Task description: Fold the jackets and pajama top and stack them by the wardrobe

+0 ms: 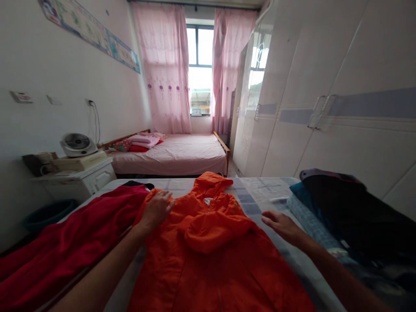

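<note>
An orange hooded jacket lies spread out in front of me, its hood pointing away from me. One sleeve is folded across the chest below the zip. On the jacket's left shoulder area rests my left hand, fingers extended and holding nothing. My right hand hovers over the checked bedsheet, just off the jacket's right side, with its fingers loosely stretched and nothing in them. Left of the jacket lies a red garment, close to my left forearm.
Dark folded clothes are piled on the right, atop blue fabric. A second bed stands beyond, by the window. At left are a cabinet with a small fan and a dark basin. White wardrobes line the right wall.
</note>
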Demonstrator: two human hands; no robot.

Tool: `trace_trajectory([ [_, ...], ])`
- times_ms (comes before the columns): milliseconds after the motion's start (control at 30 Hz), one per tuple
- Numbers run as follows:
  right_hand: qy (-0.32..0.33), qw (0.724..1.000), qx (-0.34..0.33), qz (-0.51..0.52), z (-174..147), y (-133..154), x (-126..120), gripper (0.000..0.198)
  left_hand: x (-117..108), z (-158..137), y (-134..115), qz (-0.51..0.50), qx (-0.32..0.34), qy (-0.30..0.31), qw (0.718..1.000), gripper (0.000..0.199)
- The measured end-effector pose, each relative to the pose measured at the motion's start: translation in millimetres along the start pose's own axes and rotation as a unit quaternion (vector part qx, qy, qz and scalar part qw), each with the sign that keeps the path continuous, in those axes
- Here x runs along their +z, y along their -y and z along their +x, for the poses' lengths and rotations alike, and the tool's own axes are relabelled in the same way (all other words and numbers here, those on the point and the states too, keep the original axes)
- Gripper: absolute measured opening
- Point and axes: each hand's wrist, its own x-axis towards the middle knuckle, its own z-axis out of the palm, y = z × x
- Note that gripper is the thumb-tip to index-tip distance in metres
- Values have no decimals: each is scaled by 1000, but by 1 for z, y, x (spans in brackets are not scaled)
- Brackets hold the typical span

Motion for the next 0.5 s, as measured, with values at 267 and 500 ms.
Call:
trace_trajectory([
  [267,51,995,-40,69,99,47,67,14,31,52,-17,-32,-51,179,982,29],
  [500,-93,993,-57,38,143,53,40,21,24,95,-33,-67,-52,68,994,24],
])
